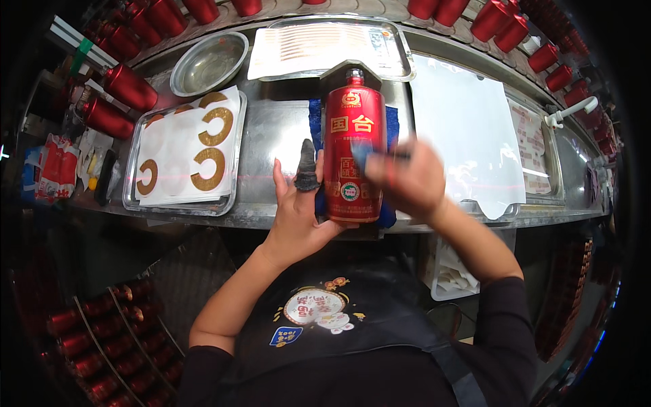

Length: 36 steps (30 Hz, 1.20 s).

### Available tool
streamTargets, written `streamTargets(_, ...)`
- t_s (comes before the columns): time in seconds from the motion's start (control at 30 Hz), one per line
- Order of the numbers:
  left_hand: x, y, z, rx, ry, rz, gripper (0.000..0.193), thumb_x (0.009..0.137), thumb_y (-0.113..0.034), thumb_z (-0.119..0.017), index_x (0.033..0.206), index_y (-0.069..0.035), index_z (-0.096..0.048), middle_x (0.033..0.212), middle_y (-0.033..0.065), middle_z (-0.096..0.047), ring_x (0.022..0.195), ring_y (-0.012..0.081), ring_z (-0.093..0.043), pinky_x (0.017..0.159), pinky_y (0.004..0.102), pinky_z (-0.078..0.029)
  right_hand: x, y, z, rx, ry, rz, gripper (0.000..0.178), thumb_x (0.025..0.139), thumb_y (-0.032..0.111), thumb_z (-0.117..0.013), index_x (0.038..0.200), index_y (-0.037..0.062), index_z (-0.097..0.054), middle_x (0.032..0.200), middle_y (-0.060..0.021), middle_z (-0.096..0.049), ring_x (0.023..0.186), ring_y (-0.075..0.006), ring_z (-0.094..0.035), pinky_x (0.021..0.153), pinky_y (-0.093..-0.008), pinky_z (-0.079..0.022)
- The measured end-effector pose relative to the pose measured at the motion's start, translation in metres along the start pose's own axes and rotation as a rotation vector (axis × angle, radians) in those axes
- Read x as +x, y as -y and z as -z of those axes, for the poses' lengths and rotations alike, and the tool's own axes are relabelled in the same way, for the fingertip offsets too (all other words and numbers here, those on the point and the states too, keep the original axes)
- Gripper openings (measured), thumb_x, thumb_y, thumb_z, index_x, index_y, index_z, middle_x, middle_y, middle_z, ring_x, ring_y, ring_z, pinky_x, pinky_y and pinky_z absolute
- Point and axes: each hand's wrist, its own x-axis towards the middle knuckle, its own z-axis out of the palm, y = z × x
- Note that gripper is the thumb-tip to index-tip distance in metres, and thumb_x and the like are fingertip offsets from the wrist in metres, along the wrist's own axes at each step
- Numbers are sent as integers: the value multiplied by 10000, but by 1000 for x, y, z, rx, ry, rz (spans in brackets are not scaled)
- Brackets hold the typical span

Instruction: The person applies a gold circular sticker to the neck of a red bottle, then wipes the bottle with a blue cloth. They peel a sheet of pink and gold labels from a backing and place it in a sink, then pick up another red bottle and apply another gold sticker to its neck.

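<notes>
Red bottle [351, 115]: my left hand [298, 214], fingers spread, sits at its left; my right hand [415, 178] grips a blue tool [361, 156] (blurred) over it.

Red bottle [338, 146]: two large gold characters stand side by side on the upper front. Gold emblem [350, 100]: above them, near the neck. Gold-framed block of characters [346, 167]: below them, partly covered. Round white-and-green seal [350, 192]: lower down; its lettering is too small to read. Dark apron [386, 292]: characters in a round pale print [313, 306] and a blue label [285, 336].
</notes>
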Motion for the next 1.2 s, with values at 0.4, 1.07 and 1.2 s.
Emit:
streamTargets(0.4, 12, -20, -2, -195, -174, 1, 1029, 732, -347, -872, 1510, -15, -286, 1365, 169, -582, 1269, 361, -555, 1180, 638, -30, -53, 41, 25, 363, 95, -310, 318, 718, -47, -741, 1004, 88, -713, 771, -64, -657, 727, -208, -656, 668, -330, -533)
streamTargets(1.07, 19, -22, 15, -204, -127, -68, 776, 735, -492, -830, 1350, -72, -611, 1544, 293, -356, 1416, 416, -398, 1158, 629, -148, -34, 42, 27, 387, -163, -1203, 169, 870, 67, -761, 910, 23, -603, 812, -16, -626, 700, -70, -562, 645, -222, -468)
streamTargets(1.2, 49, -2, 16, -200, -178, -16, 659, 966, -607, -495, 1355, -88, -610, 1514, 340, -361, 1431, 431, -361, 1149, 637, -110, -24, 28, 21, 278, -40, -977, 148, 879, 71, -752, 934, 14, -627, 792, -24, -653, 679, -77, -583, 627, -231, -475)
